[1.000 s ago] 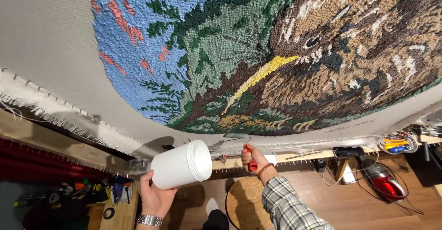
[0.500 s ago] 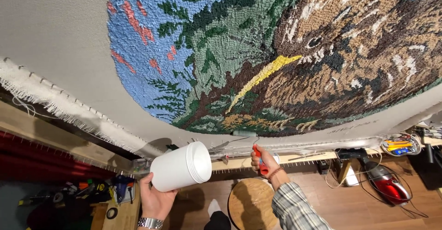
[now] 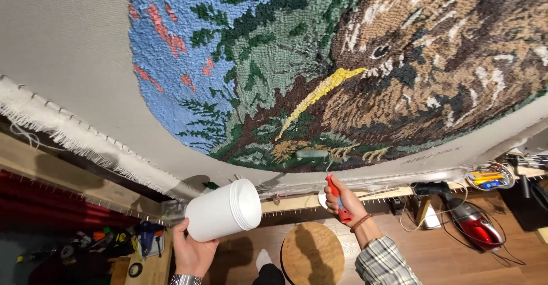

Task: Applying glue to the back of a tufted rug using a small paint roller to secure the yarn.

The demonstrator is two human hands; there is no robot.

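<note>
Here the left hand (image 3: 193, 252) grips a white tub (image 3: 224, 209); right hand (image 3: 343, 196), fingers wrapped around a red-handled roller (image 3: 326, 170), presses it on the tufted rug (image 3: 342, 74).

a wooden floor (image 3: 445, 262) in a warm reddish brown runs across the lower right, with a round wooden stool (image 3: 312, 255) standing on it and a red vacuum cleaner (image 3: 474, 227) among loose cables farther right. at the lower left a cluttered shelf (image 3: 114, 242) holds mixed small tools beside a dark red curtain (image 3: 51, 202), all under warm indoor light.
</note>
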